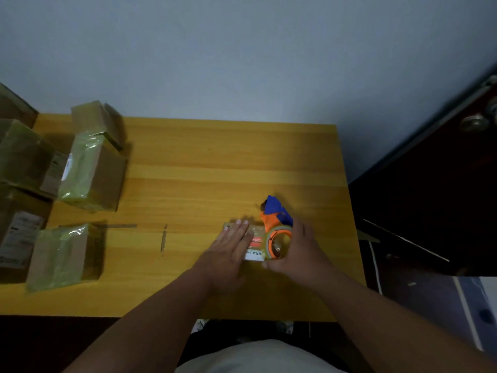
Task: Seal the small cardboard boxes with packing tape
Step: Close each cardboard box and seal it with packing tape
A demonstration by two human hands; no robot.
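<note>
Surface: a yellow wooden tabletop [188, 162] is set with its far edge against a plain pale wall [242, 49]. A dark door [443, 184] with a round metal knob [474, 122] is seen beyond the right edge. Two short strips of tape [164, 238] are stuck to the wood left of the middle, towards the near edge.

A small cardboard box [254, 242] lies flat near the right edge, towards the near side. The left hand [231, 246] is laid flat on the box's left part, fingers straight and together. The right hand [298, 251] is curled round an orange and blue tape dispenser [277, 224], whose clear tape roll sits over the right part of the box. A white label and a red patch are visible on the box top; the print is too blurred to read.

Along the left edge, several boxes are grouped. One taped box [91, 170] lies left of centre, another [64, 257] near the near-left corner, a third [96, 122] at the far-left corner. The stack of boxes [18, 184] further left is cut off by the frame.

Hidden: the right fingertips behind the dispenser, and the box's right edge. The whole picture is dim and soft.
</note>
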